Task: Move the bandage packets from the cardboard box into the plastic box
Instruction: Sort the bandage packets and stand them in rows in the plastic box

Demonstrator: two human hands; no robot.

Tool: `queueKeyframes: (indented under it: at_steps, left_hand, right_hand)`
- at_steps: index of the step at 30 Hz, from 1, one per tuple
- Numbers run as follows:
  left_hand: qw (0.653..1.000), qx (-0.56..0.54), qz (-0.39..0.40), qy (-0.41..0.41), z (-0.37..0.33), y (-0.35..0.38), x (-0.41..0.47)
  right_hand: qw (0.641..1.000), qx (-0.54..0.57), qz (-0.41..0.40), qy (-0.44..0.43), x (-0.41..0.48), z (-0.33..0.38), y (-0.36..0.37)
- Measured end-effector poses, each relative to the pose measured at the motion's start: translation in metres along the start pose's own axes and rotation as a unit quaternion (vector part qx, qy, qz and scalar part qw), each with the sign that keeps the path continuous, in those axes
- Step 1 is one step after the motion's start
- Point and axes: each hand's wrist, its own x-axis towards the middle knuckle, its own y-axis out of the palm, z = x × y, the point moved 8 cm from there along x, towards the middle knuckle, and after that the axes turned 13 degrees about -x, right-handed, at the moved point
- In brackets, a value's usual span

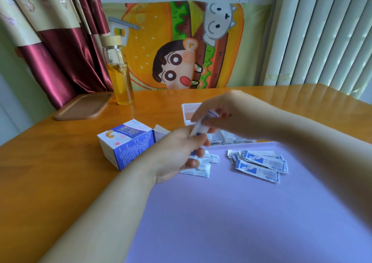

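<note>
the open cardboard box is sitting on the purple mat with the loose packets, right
Not quite. The head view shows the open cardboard box on the wooden table, just off the left edge of the purple mat. The loose packets do lie on the mat.

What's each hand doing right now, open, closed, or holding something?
Left hand: fingers curled round a few bandage packets.
Right hand: pinching the top of those packets; blurred by motion.
</note>
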Motion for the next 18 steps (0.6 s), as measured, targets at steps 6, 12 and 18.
queueKeyframes:
  at_steps: [6, 12, 18]
  left_hand:
    - [0.997, -0.006, -0.020, 0.073, -0.051, 0.005, 0.033]
    - [0.961, 0.267, 0.025, 0.067, -0.071, 0.019, 0.078]
    - [0.809, 0.587, 0.026, 0.011, -0.063, -0.005, 0.134]
  right_hand:
    - [0.965, 0.239, -0.083, 0.065, 0.029, -0.041, -0.033]
    - [0.963, 0.204, -0.073, 0.160, 0.054, -0.103, -0.031]
    - [0.950, 0.202, 0.046, 0.234, 0.069, -0.151, 0.017]
